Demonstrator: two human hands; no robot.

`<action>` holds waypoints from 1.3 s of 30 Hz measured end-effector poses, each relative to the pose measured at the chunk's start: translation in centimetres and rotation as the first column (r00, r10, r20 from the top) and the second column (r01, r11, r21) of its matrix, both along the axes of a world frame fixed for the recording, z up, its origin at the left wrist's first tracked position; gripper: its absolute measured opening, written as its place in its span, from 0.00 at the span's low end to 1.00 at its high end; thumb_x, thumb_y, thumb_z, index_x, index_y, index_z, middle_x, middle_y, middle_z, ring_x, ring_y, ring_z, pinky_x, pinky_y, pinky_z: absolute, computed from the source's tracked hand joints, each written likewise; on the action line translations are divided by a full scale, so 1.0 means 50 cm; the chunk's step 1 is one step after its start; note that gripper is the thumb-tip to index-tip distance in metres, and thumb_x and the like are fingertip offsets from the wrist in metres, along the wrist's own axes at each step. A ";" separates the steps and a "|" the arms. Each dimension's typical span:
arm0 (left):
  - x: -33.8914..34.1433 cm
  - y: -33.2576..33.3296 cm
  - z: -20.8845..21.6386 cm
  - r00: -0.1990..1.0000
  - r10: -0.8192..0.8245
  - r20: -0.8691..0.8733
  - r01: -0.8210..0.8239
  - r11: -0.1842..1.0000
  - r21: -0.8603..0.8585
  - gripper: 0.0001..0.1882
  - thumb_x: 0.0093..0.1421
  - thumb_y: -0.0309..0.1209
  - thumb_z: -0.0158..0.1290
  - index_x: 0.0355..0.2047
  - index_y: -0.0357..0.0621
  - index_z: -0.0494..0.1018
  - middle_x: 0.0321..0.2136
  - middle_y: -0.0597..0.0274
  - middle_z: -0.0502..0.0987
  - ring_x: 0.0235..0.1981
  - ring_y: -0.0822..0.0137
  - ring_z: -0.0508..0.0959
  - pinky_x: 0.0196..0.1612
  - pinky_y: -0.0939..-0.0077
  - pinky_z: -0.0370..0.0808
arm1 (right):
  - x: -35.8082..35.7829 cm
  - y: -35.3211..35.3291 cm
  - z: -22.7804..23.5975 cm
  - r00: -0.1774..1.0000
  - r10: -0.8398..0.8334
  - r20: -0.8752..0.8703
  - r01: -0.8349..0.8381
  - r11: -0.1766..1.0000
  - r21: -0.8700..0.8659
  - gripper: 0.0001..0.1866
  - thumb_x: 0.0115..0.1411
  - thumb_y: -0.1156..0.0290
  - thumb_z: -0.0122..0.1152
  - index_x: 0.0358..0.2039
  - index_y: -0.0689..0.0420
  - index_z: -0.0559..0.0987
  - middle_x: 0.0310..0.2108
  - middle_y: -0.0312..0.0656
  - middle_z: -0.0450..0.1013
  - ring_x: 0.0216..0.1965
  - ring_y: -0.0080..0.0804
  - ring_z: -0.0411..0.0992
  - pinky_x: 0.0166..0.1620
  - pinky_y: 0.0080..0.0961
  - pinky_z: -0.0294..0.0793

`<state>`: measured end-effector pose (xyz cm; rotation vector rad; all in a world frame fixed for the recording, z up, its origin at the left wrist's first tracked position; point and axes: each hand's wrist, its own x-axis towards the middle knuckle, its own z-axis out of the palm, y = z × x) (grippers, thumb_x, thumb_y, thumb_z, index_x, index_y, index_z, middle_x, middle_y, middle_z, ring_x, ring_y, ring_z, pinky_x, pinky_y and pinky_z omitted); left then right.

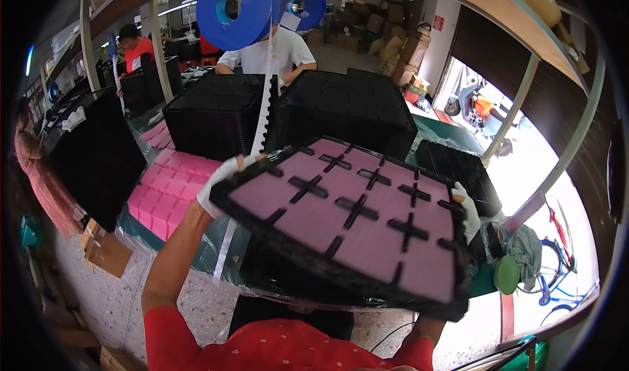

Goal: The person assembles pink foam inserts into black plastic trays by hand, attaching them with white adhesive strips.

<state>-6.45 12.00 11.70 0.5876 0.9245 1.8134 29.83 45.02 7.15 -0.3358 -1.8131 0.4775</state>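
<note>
I hold a black plastic tray (295,243) tilted above the table, its far-left corner raised. Flat pink pieces (311,223) fill its several compartments, set between black cross-shaped dividers. My left hand (223,184), in a white glove with bare fingertips, is closed on the tray's left corner. At the right edge, my right hand (466,212) grips the tray, gloved the same way; part of it is hidden behind the rim. Beneath the raised tray lies another dark tray-like surface (259,259), mostly covered from sight.
Tall stacks of black trays (216,102) (347,102) stand at the table's far side, with a lower stack (452,168) at right. Bright pink blocks (170,187) lie left. Blue reels (236,11) hang overhead, a white strip trailing down. A co-worker (288,50) stands opposite.
</note>
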 end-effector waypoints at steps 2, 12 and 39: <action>-0.022 0.055 0.047 0.938 -0.285 -0.198 0.330 0.907 0.260 0.36 0.69 0.56 0.33 0.65 0.39 0.55 0.59 0.47 0.66 0.58 0.54 0.69 0.62 0.58 0.66 | 0.006 0.009 0.036 0.983 -0.134 -0.129 0.102 0.968 -0.231 0.09 0.59 0.69 0.57 0.39 0.56 0.79 0.34 0.36 0.72 0.37 0.29 0.66 0.42 0.32 0.60; -0.081 0.314 0.115 0.682 0.131 -0.719 -0.253 0.965 -0.064 0.27 0.63 0.40 0.51 0.59 0.38 0.66 0.52 0.54 0.71 0.47 0.65 0.75 0.51 0.72 0.70 | -0.098 0.193 0.118 0.855 0.076 -0.512 -0.498 0.390 -0.774 0.21 0.57 0.84 0.50 0.52 0.63 0.74 0.44 0.53 0.76 0.46 0.43 0.75 0.51 0.31 0.72; -0.260 0.361 -0.009 0.320 0.466 -0.825 -0.740 0.666 0.089 0.21 0.56 0.32 0.54 0.49 0.35 0.75 0.32 0.54 0.81 0.34 0.67 0.79 0.40 0.75 0.73 | -0.422 0.482 0.081 0.821 -0.172 0.544 0.328 0.922 -0.204 0.24 0.50 0.70 0.52 0.49 0.57 0.79 0.46 0.55 0.75 0.50 0.47 0.74 0.54 0.31 0.71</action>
